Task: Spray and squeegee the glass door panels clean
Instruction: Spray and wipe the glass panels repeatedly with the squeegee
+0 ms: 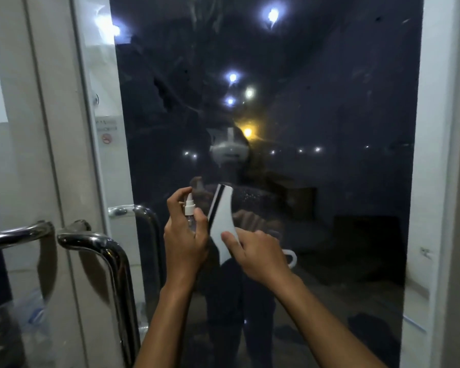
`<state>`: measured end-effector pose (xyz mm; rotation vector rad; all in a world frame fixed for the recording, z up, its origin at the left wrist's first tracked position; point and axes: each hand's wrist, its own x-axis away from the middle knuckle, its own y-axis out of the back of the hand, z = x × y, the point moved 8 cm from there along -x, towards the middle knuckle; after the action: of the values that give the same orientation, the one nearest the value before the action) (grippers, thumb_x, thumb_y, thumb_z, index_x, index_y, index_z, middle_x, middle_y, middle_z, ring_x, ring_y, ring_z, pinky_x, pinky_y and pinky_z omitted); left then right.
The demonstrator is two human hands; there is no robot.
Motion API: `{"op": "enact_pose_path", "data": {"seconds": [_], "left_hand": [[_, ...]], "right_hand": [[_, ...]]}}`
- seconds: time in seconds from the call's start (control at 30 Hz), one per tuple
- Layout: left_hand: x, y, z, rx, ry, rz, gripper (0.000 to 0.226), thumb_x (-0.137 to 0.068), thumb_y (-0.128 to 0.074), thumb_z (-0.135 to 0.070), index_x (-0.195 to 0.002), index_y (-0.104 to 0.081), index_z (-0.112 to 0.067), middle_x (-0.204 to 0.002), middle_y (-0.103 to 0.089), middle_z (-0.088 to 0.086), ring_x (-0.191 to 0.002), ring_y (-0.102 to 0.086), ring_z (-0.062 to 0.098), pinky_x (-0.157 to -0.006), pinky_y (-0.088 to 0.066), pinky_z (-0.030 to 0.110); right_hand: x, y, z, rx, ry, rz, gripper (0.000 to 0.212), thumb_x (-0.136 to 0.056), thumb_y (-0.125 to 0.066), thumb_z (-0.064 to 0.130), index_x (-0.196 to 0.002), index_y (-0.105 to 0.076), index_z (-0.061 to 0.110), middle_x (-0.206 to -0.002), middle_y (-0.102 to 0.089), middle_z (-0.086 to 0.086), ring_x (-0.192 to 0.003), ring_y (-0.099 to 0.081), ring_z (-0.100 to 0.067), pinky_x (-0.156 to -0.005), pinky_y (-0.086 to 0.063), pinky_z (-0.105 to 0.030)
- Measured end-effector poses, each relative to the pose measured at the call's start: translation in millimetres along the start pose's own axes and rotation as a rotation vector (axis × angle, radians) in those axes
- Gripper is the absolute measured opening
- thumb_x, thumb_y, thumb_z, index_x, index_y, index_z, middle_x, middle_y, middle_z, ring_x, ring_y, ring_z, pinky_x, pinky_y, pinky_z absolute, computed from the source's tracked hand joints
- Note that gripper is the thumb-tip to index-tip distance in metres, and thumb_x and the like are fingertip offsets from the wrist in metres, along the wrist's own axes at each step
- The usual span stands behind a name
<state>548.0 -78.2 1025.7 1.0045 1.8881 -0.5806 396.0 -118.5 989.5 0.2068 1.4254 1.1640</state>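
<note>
Head view: the left hand (185, 241) grips a small spray bottle (189, 209), forefinger curled over its white nozzle, which faces the dark glass (316, 102) directly ahead. The right hand (252, 251) holds the white squeegee (222, 219) beside it, long axis upright, dark blade edge leftward, nearly touching the bottle. Spraying appears the step in hand.

I see a small clear spray bottle (189, 212) with white nozzle, upright, close to the dark glass door panel (316, 128) (smeared, speckled with droplets), beside it a white squeegee (221, 216), black blade edge tilted up-left.
</note>
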Motion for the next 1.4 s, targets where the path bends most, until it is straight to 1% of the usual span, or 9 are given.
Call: {"op": "enact_pose_path", "data": {"seconds": [0.17,0.27,0.37,0.5,0.7,0.87,1.07,1.27,1.4], "left_hand": [[2,3,8,-0.005,0.006,-0.012,0.036,-0.097,-0.046,-0.026,-0.132,-0.04,-0.031,-0.087,-0.059,-0.012,-0.073,-0.063,0.004,-0.054,-0.047,0.019],[4,2,14,0.003,0.009,-0.006,0.036,-0.097,-0.046,-0.025,-0.132,-0.04,-0.031,-0.084,-0.06,-0.007,-0.068,-0.062,0.009,-0.057,-0.054,0.038],[6,3,17,0.003,0.0,-0.016,0.035,-0.097,-0.046,-0.025,-0.131,-0.041,-0.032,-0.082,-0.059,-0.008,-0.066,-0.06,0.011,-0.055,-0.052,0.039],[6,6,21,0.019,-0.001,-0.024,0.035,-0.098,-0.046,-0.024,-0.131,-0.042,-0.032,-0.081,-0.058,-0.007,-0.065,-0.059,0.012,-0.054,-0.05,0.033],[9,5,20,-0.002,-0.003,-0.017,0.035,-0.097,-0.046,-0.025,-0.131,-0.041,-0.032,-0.094,-0.058,-0.014,-0.073,-0.061,0.009,-0.057,-0.048,0.02],[15,-7,17,-0.002,0.006,0.012,0.035,-0.101,-0.049,-0.015,-0.132,-0.041,-0.03,-0.102,-0.056,-0.021,-0.079,-0.062,0.009,-0.062,-0.051,0.025],[24,-23,12,0.011,0.025,0.043,0.037,-0.101,-0.05,-0.011,-0.131,-0.041,-0.03,-0.099,-0.057,-0.019,-0.075,-0.062,0.012,-0.063,-0.054,0.043],[28,-46,1,0.04,0.015,0.073,0.036,-0.096,-0.045,-0.023,-0.131,-0.042,-0.031,-0.097,-0.058,-0.019,-0.072,-0.062,0.012,-0.063,-0.053,0.046],[40,-58,-2,0.062,0.003,0.091,0.036,-0.096,-0.047,-0.022,-0.13,-0.043,-0.03,-0.095,-0.06,-0.016,-0.072,-0.062,0.014,-0.062,-0.053,0.044]], "right_hand": [[-30,-3,29,0.157,0.035,0.04,0.06,-0.102,-0.017,0.06,-0.093,-0.063,0.022,-0.093,-0.069,-0.007,-0.086,-0.063,-0.031,-0.069,-0.032,-0.039],[-25,-2,5,0.191,-0.048,0.079,0.065,-0.101,-0.015,0.063,-0.102,-0.065,0.022,-0.104,-0.069,-0.012,-0.096,-0.063,-0.036,-0.075,-0.038,-0.043],[-4,3,-42,0.197,-0.19,0.126,0.068,-0.099,-0.013,0.067,-0.109,-0.063,0.022,-0.114,-0.068,-0.012,-0.105,-0.062,-0.036,-0.08,-0.041,-0.043],[16,11,-78,0.189,-0.267,0.095,0.074,-0.093,-0.004,0.071,-0.099,-0.062,0.026,-0.102,-0.069,-0.005,-0.096,-0.062,-0.032,-0.073,-0.039,-0.039],[8,8,-57,0.079,-0.265,0.064,0.069,-0.093,-0.006,0.07,-0.085,-0.057,0.025,-0.093,-0.067,-0.002,-0.089,-0.061,-0.029,-0.075,-0.041,-0.04],[28,32,-102,0.058,-0.404,0.033,0.068,-0.097,-0.01,0.069,-0.102,-0.064,0.029,-0.106,-0.068,-0.007,-0.1,-0.061,-0.032,-0.083,-0.043,-0.042],[61,43,-140,0.038,-0.547,-0.006,0.065,-0.097,-0.01,0.066,-0.083,-0.059,0.025,-0.081,-0.059,0.0,-0.07,-0.051,-0.017,-0.069,-0.038,-0.037],[65,28,-148,-0.074,-0.572,-0.076,0.059,-0.099,-0.015,0.065,-0.072,-0.049,0.025,-0.073,-0.052,0.003,-0.076,-0.049,-0.025,-0.072,-0.038,-0.038],[116,-22,-180,-0.284,-0.719,-0.145,0.08,-0.087,-0.008,0.081,-0.078,-0.061,0.022,-0.087,-0.069,-0.008,-0.09,-0.064,-0.033,-0.078,-0.049,-0.04]]}}
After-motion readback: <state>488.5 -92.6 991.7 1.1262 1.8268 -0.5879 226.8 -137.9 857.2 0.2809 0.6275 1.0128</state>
